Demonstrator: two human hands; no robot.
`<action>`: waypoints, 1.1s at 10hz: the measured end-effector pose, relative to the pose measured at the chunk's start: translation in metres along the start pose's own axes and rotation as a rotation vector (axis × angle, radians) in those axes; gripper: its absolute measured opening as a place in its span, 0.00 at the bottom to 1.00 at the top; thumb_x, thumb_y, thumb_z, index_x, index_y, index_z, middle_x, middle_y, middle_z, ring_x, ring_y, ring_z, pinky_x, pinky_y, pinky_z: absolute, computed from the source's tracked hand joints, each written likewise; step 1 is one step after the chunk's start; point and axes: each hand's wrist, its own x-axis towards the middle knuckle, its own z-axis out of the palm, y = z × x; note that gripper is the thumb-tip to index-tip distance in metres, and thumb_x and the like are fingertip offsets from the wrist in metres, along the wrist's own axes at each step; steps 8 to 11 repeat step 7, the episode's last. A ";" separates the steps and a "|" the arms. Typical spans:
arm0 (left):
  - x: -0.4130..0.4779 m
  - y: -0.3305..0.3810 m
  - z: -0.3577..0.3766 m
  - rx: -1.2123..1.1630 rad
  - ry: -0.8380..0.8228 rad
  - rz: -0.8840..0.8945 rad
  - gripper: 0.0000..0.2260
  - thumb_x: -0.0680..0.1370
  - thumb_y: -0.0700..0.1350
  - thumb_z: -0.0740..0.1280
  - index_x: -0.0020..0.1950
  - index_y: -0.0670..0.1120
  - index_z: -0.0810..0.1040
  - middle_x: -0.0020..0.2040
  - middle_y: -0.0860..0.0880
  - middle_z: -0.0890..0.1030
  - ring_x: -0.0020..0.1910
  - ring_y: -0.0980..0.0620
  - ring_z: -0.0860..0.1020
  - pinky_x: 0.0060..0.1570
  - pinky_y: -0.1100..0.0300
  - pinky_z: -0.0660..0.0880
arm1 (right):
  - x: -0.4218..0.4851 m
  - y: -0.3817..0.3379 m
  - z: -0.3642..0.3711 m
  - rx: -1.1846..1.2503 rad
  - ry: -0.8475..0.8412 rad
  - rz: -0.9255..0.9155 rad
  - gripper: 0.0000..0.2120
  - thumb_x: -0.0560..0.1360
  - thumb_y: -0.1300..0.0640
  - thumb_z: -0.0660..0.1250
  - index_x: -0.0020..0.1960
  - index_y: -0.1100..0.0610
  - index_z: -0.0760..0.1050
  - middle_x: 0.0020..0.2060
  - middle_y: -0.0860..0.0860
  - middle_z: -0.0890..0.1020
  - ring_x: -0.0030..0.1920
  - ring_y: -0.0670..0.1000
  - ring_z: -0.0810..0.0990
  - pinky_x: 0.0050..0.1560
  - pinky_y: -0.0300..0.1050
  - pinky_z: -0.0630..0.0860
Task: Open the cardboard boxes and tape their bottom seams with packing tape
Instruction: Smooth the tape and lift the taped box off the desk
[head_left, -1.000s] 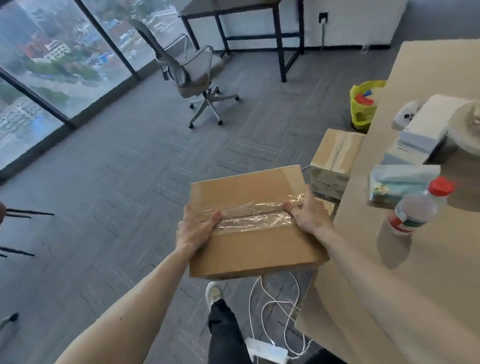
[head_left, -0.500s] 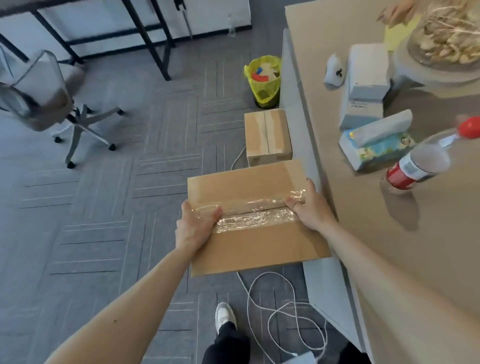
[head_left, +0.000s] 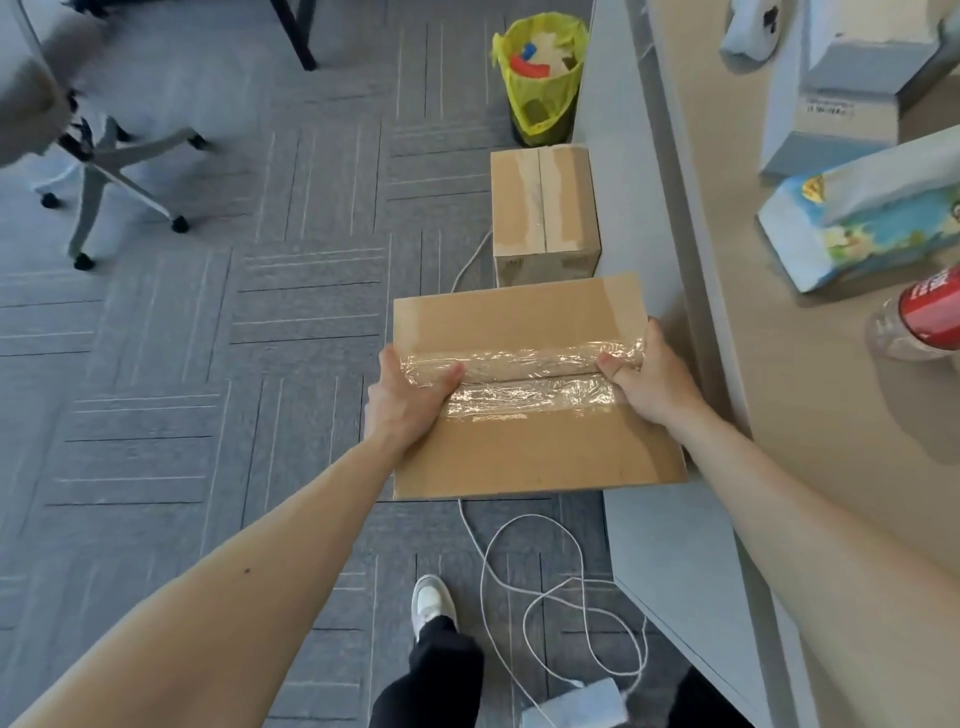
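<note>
Taped cardboard box (head_left: 530, 457) clamped at both ends, left hand (head_left: 402, 402) and right hand (head_left: 649, 384) thumbs pressing wrinkled packing tape (head_left: 524, 384); advisable: firm outward smoothing along seam.

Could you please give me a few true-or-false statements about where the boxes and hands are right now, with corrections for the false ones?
1. Both hands grip the taped cardboard box. True: the left hand and right hand hold its opposite ends.
2. Its seam is bare. False: crinkled clear tape covers it.
3. A second box stands on the floor beside the desk. True.
4. The yellow-lined bin sits on the desk. False: it stands on the floor beyond the second box.
5. The red-labelled bottle is on the floor. False: it is on the desk.
</note>
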 end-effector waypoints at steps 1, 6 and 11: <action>0.005 -0.001 0.007 0.001 -0.009 -0.008 0.39 0.68 0.71 0.70 0.69 0.53 0.61 0.61 0.44 0.77 0.58 0.40 0.78 0.57 0.45 0.76 | 0.009 0.011 0.002 0.023 -0.021 0.030 0.49 0.64 0.26 0.66 0.75 0.47 0.51 0.67 0.51 0.76 0.59 0.60 0.80 0.62 0.58 0.76; 0.011 0.003 0.010 0.083 -0.080 0.001 0.40 0.71 0.67 0.70 0.71 0.44 0.58 0.64 0.41 0.74 0.61 0.39 0.75 0.56 0.47 0.74 | 0.010 0.013 0.010 -0.116 0.068 -0.010 0.34 0.73 0.41 0.70 0.69 0.59 0.63 0.64 0.55 0.75 0.64 0.58 0.74 0.62 0.54 0.73; 0.004 0.015 -0.006 0.117 -0.068 0.059 0.38 0.72 0.63 0.72 0.71 0.44 0.60 0.66 0.42 0.73 0.61 0.42 0.74 0.58 0.47 0.74 | 0.002 -0.008 0.001 -0.221 0.082 -0.013 0.33 0.75 0.45 0.68 0.70 0.63 0.62 0.66 0.58 0.72 0.65 0.59 0.72 0.60 0.50 0.70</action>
